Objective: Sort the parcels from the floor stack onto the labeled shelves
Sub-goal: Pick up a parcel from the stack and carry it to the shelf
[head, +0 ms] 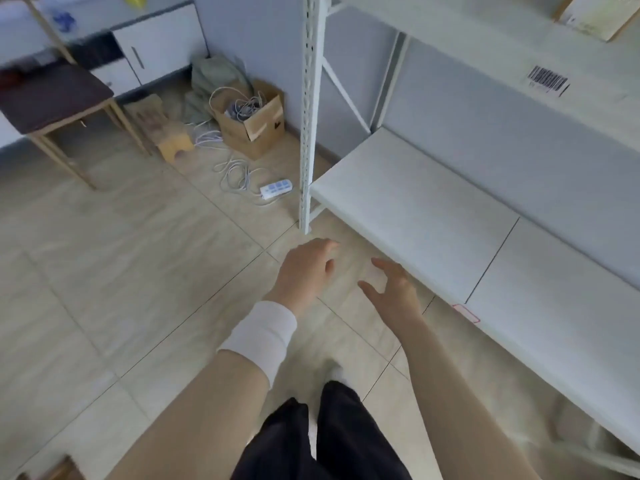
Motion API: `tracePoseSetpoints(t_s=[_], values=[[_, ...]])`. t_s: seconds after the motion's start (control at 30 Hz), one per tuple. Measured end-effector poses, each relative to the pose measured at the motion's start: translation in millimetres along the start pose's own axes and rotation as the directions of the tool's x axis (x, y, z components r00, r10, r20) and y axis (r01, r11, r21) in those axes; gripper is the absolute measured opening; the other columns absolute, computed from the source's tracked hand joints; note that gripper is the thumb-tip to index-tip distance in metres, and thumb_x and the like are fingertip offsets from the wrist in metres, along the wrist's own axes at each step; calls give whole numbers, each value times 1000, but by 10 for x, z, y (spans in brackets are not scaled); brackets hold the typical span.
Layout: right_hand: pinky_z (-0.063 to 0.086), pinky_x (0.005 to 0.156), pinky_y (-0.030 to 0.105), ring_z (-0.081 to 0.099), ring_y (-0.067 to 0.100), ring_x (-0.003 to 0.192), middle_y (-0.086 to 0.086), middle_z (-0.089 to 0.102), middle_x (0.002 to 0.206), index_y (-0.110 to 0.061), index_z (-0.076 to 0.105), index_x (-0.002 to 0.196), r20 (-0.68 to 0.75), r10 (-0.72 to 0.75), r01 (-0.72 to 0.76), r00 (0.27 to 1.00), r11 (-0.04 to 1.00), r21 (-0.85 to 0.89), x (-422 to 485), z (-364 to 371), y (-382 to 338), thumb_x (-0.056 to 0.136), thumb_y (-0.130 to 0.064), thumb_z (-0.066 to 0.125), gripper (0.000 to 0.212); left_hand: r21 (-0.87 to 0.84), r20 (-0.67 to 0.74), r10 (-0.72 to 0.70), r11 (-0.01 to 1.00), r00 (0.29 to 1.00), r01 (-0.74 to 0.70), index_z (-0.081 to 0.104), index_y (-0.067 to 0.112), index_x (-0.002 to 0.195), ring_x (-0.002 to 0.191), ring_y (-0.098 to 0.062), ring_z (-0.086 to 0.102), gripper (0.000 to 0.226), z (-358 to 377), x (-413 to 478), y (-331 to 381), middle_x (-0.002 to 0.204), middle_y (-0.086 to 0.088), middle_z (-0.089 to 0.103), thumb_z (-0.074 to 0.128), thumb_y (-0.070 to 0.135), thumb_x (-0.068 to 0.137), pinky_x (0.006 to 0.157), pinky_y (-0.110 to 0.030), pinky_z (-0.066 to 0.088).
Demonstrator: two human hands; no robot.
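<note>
**Head view: empty hands beside the shelves, no parcel held**

Head view looks down on a tiled floor (138, 271). The left hand (304, 268), with a white cuff at the wrist, and the right hand (391, 289) reach forward and down, close together, just off the front edge of the lower shelf (415, 202) of a white metal rack (311, 98). Each grip is spread, fingers loosely apart, holding nothing and touching nothing.

The floor stack of parcels is not in sight (it probably lies outside the picture). On the shelf above lies what seems a pale parcel (549, 81) with a barcode sticker, and a brown box (599, 15) shows at the top right corner. A small red-edged label (467, 313) sits on the lower shelf's front edge, too small to read. By the far wall an open carton of cables (249, 119) and a power strip (276, 188) lie well apart from the hands.

The step in hand looks like the gap between parcels. The next move calls for finding the stack, taking one parcel in both hands, and matching its marking to a shelf label.
</note>
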State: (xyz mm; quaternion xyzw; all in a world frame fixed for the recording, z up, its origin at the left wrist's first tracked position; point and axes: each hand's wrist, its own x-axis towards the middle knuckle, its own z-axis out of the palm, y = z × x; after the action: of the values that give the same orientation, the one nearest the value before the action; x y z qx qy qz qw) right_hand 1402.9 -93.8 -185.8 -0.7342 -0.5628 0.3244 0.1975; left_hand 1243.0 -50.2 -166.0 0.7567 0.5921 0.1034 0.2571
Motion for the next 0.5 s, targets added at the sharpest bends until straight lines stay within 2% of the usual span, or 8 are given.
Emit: tracePoseSetpoints(t_s=[0.13, 0.23, 0.37, 0.5], values=[[36, 103, 27, 38, 16, 133, -1, 40, 143, -19, 44, 137, 180, 39, -21, 983, 994, -103, -447, 509, 114, 88, -29, 63, 53, 29, 100, -168, 986, 981, 166, 44, 23, 137, 117, -22, 55, 42, 283, -708, -431, 136, 1, 52, 41, 17, 96, 97, -29, 39], [36, 104, 28, 36, 16, 134, -2, 38, 145, -20, 43, 137, 323, 39, 16, 946, 986, -168, -789, 792, 203, 90, -29, 60, 52, 12, 151, -324, 945, 934, 326, 42, 23, 138, 120, -21, 52, 42, 513, -1250, -676, 137, 1, 49, 40, 17, 97, 99, -30, 38], [32, 107, 29, 33, 16, 134, -2, 36, 145, -19, 39, 139, 510, 31, 145, 860, 942, -302, -1266, 1131, 428, 93, -30, 54, 49, -26, 195, -511, 851, 837, 525, 43, 21, 138, 121, -21, 52, 41, 870, -2059, -935, 139, 1, 48, 39, 14, 97, 100, -30, 40], [31, 106, 29, 33, 17, 134, 0, 35, 145, -19, 37, 140, 631, 67, 216, 773, 907, -361, -1761, 1400, 667, 94, -30, 51, 50, -26, 257, -637, 747, 726, 665, 44, 22, 135, 119, -22, 52, 40, 1230, -2885, -991, 136, 0, 49, 37, 15, 97, 100, -31, 38]])
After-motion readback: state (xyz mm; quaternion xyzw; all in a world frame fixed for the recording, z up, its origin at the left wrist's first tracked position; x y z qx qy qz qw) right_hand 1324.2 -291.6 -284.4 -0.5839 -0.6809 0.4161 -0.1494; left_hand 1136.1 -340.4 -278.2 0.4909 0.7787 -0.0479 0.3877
